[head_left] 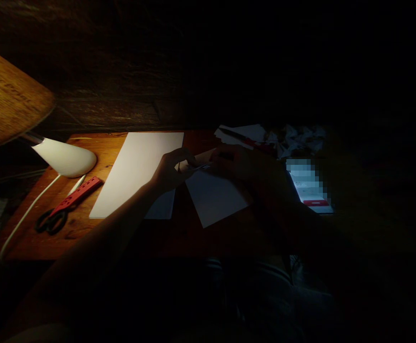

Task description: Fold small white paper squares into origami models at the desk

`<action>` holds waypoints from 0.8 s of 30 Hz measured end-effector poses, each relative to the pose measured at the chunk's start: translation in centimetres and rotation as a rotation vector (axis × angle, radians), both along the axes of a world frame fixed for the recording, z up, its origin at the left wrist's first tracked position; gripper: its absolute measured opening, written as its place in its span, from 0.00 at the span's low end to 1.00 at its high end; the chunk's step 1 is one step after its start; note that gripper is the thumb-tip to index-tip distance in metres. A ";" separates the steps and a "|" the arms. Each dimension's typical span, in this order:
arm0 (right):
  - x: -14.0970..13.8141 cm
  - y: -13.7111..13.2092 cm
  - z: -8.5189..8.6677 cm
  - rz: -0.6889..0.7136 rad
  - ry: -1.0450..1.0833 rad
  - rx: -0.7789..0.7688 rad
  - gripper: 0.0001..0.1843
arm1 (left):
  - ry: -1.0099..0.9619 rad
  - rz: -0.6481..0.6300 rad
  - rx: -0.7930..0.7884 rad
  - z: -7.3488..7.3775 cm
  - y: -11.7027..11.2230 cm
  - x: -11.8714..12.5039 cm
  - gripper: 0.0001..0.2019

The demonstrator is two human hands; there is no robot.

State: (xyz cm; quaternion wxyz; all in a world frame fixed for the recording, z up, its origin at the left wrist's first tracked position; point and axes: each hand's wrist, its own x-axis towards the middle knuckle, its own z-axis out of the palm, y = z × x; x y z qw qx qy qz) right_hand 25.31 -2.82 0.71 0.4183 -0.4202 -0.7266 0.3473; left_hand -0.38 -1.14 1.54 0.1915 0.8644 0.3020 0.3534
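Over the wooden table, my left hand (172, 167) is closed in a pinch on the upper left edge of a small sheet of paper (218, 200). My right hand (233, 159), in deep shadow, has its fingers bent at the same upper edge, close to the left fingertips. Between the hands the paper's edge looks raised or folded; the exact shape there is too dark to make out. Left of it lies a larger white sheet or stack of paper (136, 166), partly covered by my left forearm.
A desk lamp (68, 157) stands at the left with its cord. Near it lie scissors (52, 221) with black handles and a red patterned piece (81, 193). White paper pieces (245, 132), a dark long tool, crumpled paper (300, 140) and a lit phone (309, 183) are to the right.
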 end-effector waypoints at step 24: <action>-1.0 -1.1 0.9 -0.186 -0.243 0.038 0.13 | 0.250 -0.230 0.055 -0.8 0.3 -0.3 0.15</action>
